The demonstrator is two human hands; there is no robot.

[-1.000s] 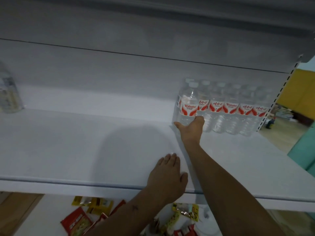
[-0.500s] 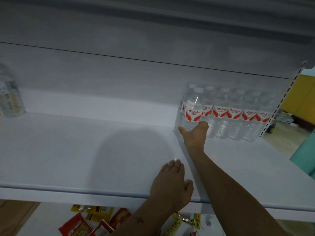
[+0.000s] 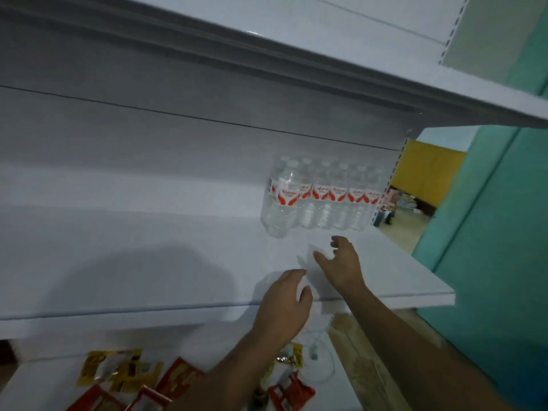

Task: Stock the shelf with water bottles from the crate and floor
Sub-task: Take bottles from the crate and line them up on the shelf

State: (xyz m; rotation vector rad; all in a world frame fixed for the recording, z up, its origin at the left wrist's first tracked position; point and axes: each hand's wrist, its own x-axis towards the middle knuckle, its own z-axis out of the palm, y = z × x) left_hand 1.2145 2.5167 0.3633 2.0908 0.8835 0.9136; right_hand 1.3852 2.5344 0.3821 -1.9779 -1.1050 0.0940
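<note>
While red and yellow snack packets [image 3: 118,372] lie scattered on the lower shelf at the left, the left hand [image 3: 284,304] rests over the front edge of the white shelf [image 3: 118,262], its grip loosely curved and holding nothing. Just right of it, the right hand [image 3: 341,265] hovers above the shelf, grip spread and empty, near but apart from the water bottles [image 3: 320,197] standing upright in rows at the shelf's back right corner.
</note>
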